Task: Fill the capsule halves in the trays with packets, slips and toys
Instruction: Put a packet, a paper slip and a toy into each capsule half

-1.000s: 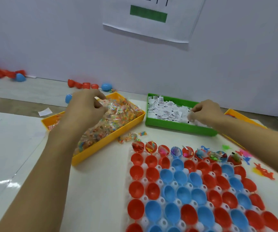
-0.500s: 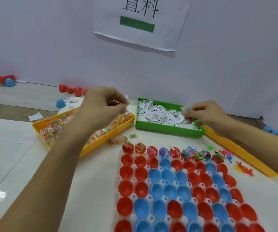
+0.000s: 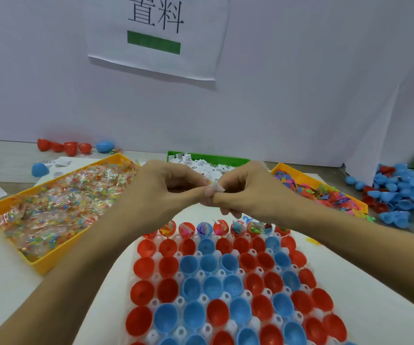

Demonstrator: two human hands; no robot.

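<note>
Left hand (image 3: 161, 192) and right hand (image 3: 245, 190) meet above the capsule tray (image 3: 216, 282), fingers curled. Together they pinch a white slip (image 3: 216, 187). Only the far-row capsules hold fillings.

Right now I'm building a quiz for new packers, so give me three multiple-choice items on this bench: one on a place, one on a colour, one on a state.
1. Where does the bin of clear candy packets sit?
A. left of the capsule tray
B. right of it
C. on top of it

2. What colour is the bin of paper slips?
A. yellow
B. green
C. blue

3. How do the capsule halves in the rows nearest the person stand?
A. filled
B. capped
C. empty

Answers:
1 A: the yellow packet bin lies left of the capsule tray.
2 B: the slip bin has a green rim, behind the left hand and right hand, which pinch a small white slip.
3 C: only the far row holds items; the near cups show bare insides.
</note>
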